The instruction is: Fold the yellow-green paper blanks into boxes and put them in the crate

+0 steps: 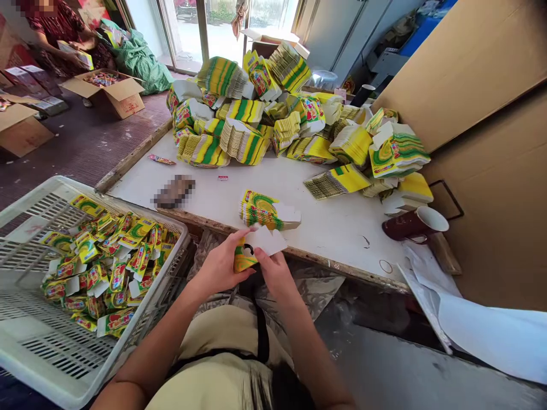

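Note:
Both my hands grip one small yellow-green carton (244,263) just over the table's front edge. My left hand (220,262) wraps round its body, fingers behind and thumb below. My right hand (274,273) pinches the white end flap (269,241). Right beyond them on the table lies a short stack of flat cartons (262,209) with white flaps. To my left, a white plastic crate (182,242) holds many small yellow cartons (139,259), several with their white flaps sticking out.
Bundles of flat cartons (243,136) are heaped across the back of the white table (213,196). A maroon mug (404,225) lies tipped at the right, before large cardboard sheets (487,228). Another person (64,40) sits at the far left behind an open cardboard box (128,105).

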Tool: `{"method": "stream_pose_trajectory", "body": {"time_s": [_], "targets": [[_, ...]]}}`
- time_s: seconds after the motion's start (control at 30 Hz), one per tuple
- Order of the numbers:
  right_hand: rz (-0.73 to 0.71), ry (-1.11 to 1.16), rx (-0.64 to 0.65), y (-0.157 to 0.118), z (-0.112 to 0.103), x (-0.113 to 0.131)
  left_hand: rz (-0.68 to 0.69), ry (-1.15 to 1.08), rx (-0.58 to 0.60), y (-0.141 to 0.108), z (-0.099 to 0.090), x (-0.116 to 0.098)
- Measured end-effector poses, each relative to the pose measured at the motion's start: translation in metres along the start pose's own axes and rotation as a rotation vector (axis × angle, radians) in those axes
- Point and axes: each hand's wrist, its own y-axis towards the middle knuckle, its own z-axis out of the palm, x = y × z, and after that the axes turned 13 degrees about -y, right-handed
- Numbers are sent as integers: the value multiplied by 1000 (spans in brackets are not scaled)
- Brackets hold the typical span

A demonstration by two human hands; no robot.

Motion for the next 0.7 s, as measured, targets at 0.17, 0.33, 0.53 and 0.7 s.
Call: {"method": "stream_pose_trajectory", "body": {"time_s": [0.17,0.33,0.53,0.7], "targets": [[102,220,202,6,6,-18,86,52,31,-1,1,1],[-157,-67,122,-4,3,-15,-87,-6,89,1,0,6],[-373,-403,-78,-7,0,-8,65,16,-130,3,4,14],[-377,-434,-151,0,-8,-12,-13,123,-112,2,-5,11]]}}
